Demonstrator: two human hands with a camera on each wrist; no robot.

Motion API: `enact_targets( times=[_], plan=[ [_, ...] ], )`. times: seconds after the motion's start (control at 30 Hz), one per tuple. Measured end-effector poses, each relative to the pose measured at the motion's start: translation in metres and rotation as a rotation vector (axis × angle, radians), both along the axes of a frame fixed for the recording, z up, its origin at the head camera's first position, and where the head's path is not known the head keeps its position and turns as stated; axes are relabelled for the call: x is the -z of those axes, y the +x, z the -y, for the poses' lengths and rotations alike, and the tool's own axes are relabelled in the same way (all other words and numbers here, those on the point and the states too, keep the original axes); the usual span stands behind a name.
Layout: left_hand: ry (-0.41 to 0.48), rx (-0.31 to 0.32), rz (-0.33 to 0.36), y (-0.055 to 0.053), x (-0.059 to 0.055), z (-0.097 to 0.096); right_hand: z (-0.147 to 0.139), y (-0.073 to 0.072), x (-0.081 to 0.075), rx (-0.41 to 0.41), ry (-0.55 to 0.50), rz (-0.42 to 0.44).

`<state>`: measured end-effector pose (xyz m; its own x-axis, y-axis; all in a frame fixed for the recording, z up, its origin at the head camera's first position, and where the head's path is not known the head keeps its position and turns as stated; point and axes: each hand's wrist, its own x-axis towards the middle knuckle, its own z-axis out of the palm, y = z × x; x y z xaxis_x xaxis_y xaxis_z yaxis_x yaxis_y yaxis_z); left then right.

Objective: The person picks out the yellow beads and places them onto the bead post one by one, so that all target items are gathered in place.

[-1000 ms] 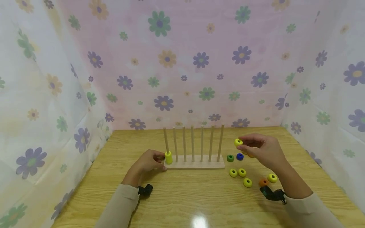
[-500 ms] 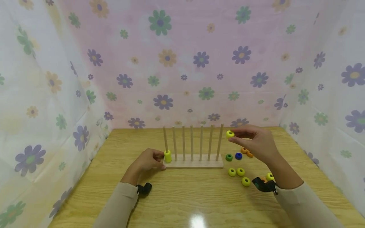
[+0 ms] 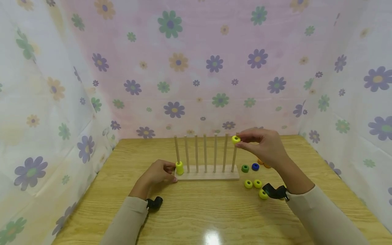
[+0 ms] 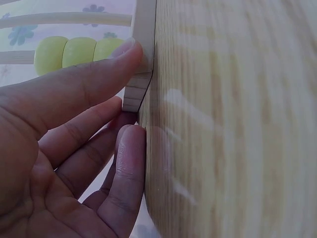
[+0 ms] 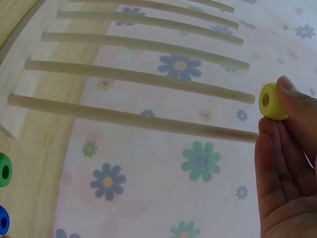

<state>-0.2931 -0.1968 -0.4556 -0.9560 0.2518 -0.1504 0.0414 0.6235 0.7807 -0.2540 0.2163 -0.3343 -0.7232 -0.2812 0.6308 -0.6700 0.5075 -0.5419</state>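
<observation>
Near the rightmost peg (image 3: 234, 158), the held yellow bead (image 3: 234, 141) has arrived.

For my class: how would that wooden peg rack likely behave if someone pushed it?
The wooden peg rack would probably slide rather than roll, given its long, flat base. Pushed near the tops of its tall pegs, it might tip, as the base looks narrow. The left hand gripping one end may hinder both.

From my end, the rack (image 3: 208, 176) stands on the table (image 3: 183, 214), the cloth (image 3: 211, 75) behind. I see a bead stack (image 3: 179, 168) on its leftmost peg (image 3: 177, 149) — left hand (image 3: 160, 173) at that end. Loose beads (image 3: 248, 185) lie right; the right hand (image 3: 267, 149) has one bead (image 3: 235, 141) near the rightmost peg's top — well above the table.
</observation>
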Motion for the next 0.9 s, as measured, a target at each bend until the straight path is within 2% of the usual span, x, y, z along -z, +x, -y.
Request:
enact_targets(
  times=[0.33, 0.67, 0.9],
  plan=[
    [0.023, 0.011, 0.005, 0.002, 0.003, 0.0, 0.016, -0.007, -0.012, -0.068, 0.009, -0.036],
    [0.019, -0.004, 0.009, 0.003, 0.001, -0.001, 0.036, -0.015, -0.022, -0.1, -0.008, -0.011],
    [0.021, -0.006, 0.003, 0.002, 0.0, 0.0, 0.047, -0.018, -0.027, -0.085, -0.011, 0.019]
  ],
)
